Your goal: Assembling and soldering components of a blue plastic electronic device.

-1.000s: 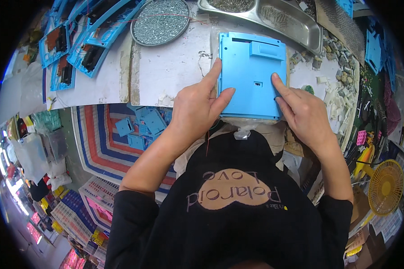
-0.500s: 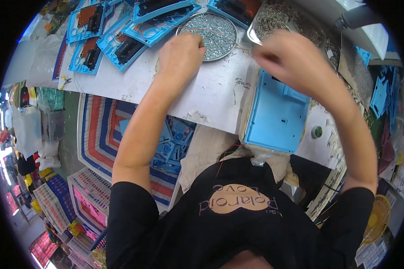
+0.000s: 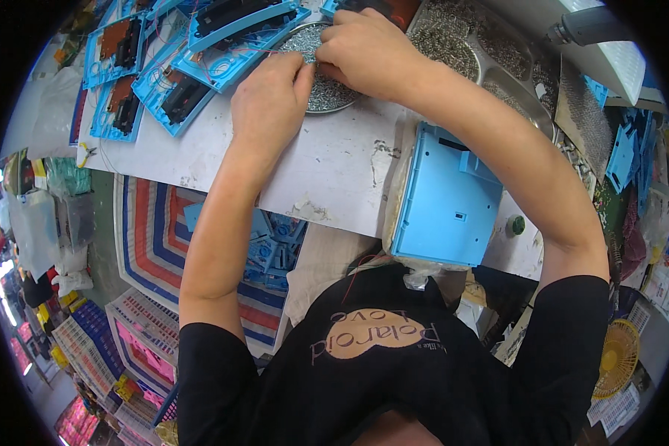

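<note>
My left hand (image 3: 269, 104) is closed, thumb against fingers, at the left rim of a round metal dish (image 3: 331, 98) full of small silvery parts. Over that dish my right hand (image 3: 366, 53) reaches in from the right, its fingers pinched and nearly meeting the left fingertips. What either pinch holds is hidden. Thin red wires run from the blue plastic housings toward my left hand. The nearest housing (image 3: 234, 56) lies just left of it, with black parts inside. A flat blue plastic panel (image 3: 447, 204) rests at the table's front edge, below my right forearm.
A metal tray (image 3: 483, 70) of small metal parts stands at the back right. More blue housings (image 3: 115, 44) are piled back left, near small yellow-handled cutters (image 3: 87, 154). A green round object (image 3: 516, 225) sits right of the panel. Below the table, a striped bag (image 3: 152, 230) holds blue parts.
My right hand has swept left from the metal tray to the round dish, meeting my left hand. The red wire stretched between the hands no longer shows there. The whole view has shifted slightly.
</note>
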`<state>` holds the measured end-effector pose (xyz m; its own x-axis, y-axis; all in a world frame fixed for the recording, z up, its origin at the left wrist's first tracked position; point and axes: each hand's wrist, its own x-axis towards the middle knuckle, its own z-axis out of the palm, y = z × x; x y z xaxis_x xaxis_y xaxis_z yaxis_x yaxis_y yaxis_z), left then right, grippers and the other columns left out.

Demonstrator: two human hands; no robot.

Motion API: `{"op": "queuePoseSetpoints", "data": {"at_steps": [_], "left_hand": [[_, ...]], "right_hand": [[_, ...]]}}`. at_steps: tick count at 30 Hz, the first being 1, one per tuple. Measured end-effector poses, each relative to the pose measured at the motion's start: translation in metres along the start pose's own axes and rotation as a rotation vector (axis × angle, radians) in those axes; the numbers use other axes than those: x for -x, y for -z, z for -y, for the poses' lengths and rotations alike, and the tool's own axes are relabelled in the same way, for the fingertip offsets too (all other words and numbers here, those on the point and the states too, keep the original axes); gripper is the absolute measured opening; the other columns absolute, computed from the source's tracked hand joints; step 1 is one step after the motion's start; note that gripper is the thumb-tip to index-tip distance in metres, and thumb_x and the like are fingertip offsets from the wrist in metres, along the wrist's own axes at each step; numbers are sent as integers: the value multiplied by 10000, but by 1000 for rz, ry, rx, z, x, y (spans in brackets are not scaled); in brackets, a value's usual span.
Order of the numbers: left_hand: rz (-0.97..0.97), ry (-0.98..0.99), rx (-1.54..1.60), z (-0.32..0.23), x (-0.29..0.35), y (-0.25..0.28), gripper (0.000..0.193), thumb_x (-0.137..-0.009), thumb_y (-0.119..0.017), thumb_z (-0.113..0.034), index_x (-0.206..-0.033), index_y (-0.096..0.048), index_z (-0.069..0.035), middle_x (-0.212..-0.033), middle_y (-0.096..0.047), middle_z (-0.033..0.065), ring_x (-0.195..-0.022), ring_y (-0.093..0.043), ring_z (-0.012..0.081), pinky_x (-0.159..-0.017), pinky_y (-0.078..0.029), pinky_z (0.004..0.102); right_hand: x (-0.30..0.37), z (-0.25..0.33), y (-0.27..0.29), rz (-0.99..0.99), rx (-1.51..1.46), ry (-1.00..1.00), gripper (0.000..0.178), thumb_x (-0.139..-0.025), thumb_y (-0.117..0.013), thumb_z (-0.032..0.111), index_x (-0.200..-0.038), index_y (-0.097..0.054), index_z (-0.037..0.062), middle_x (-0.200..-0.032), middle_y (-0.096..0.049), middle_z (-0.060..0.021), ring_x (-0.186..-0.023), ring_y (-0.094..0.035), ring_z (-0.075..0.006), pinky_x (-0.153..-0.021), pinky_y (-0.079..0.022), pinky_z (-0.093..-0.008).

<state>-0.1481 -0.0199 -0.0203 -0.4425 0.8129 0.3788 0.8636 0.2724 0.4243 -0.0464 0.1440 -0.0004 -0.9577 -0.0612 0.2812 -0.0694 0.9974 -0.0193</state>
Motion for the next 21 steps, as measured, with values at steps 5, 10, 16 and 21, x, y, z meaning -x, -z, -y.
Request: {"op": "queuePoseSetpoints", "data": {"at_steps": [5, 10, 16, 21], "left_hand": [[265, -1, 505, -58, 21, 14, 187, -950, -676, -167, -915, -659, 16, -787, -631, 152, -691, -595, 253, -644, -474, 361], [476, -32, 608, -97, 29, 8, 222, -948, -676, -173, -860, -629, 25, -711, -570, 127, -622, -522, 237, -599, -429, 368], [425, -196, 359, -109, 24, 2, 262, -941, -648, -205, -819, -583, 17, -724, -591, 178, -716, -602, 374, -660, -460, 448], [487, -171, 357, -110, 19, 1, 241, -938, -646, -204, -835, -600, 8, -762, -613, 182, -715, -612, 378, -663, -472, 458]], "right_hand": [[40, -10, 52, -91, -235, -132, 150, -865, -684, 182, -853, -748, 47, -882, -726, -112, -866, -684, -312, -770, -514, -438], [151, -20, 118, 139, -511, -519, 166, -856, -705, 156, -916, -761, 10, -824, -687, -134, -775, -663, -280, -728, -533, -370], [188, -14, 122, 255, -450, -577, 138, -820, -717, 94, -894, -766, -12, -820, -689, -123, -786, -636, -271, -735, -508, -375], [181, -23, 122, 303, -339, -473, 135, -756, -705, 56, -844, -772, -21, -792, -713, -191, -756, -699, -331, -727, -552, -395]]}}
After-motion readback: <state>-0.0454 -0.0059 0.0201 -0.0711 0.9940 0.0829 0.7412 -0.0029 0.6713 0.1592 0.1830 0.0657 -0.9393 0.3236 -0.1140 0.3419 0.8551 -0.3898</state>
